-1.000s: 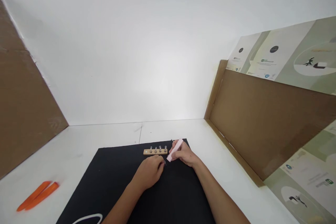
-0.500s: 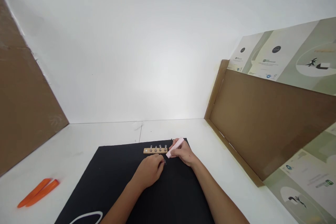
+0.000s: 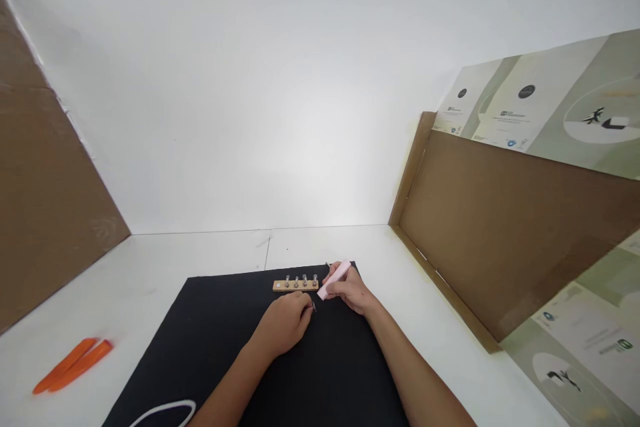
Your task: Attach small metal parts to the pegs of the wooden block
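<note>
A small wooden strip (image 3: pixel 295 285) with several metal screws standing in it lies near the far edge of a black mat (image 3: pixel 225 347). My right hand (image 3: pixel 350 290) is closed around a pale pink handle-shaped tool (image 3: pixel 334 280), held slanted just right of the strip. My left hand (image 3: pixel 285 323) rests on the mat just in front of the strip, fingers curled in a pinch around a tiny dark metal piece (image 3: pixel 313 307) that pokes out at the fingertips. The two hands nearly meet.
Two orange plastic pry tools (image 3: pixel 73 365) lie on the white table at the left. A white cord loop (image 3: pixel 165 410) lies at the mat's near edge. Cardboard panels (image 3: pixel 500 227) stand to the right and left, with a white wall behind.
Both hands and the pink tool stay almost in place; the view has shifted slightly. Nothing was picked up or let go.
</note>
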`<state>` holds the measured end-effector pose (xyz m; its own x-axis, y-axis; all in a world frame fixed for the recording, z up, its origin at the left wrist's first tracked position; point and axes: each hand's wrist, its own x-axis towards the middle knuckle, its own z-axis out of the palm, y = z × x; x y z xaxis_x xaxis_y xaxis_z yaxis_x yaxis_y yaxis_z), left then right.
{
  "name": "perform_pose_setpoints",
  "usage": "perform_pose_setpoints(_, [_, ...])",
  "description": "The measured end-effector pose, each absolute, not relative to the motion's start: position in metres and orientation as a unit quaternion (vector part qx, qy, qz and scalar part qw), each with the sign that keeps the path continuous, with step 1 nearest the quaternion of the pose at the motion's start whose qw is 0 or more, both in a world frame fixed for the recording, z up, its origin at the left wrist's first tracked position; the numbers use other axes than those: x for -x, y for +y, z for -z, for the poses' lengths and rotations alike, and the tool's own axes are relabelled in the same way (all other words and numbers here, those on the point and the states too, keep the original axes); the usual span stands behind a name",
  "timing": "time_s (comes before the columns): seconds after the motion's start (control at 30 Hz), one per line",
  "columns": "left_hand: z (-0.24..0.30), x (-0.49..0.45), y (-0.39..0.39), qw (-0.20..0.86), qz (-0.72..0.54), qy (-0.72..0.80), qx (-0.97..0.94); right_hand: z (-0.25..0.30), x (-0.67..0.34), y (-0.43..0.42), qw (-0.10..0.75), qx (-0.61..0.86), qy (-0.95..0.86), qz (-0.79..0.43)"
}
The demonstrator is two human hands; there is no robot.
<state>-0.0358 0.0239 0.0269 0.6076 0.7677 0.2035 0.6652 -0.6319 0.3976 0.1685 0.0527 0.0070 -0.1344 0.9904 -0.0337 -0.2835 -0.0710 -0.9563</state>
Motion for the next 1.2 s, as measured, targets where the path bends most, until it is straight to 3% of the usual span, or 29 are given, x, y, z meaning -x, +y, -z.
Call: perform_pose_setpoints(1.2, [-0.0299,0.0355,0.0241,0.144,-0.17,0.409,-0.885,-0.0042,-0.1721,0.0538,0.491,0.4,-0.472,-0.613])
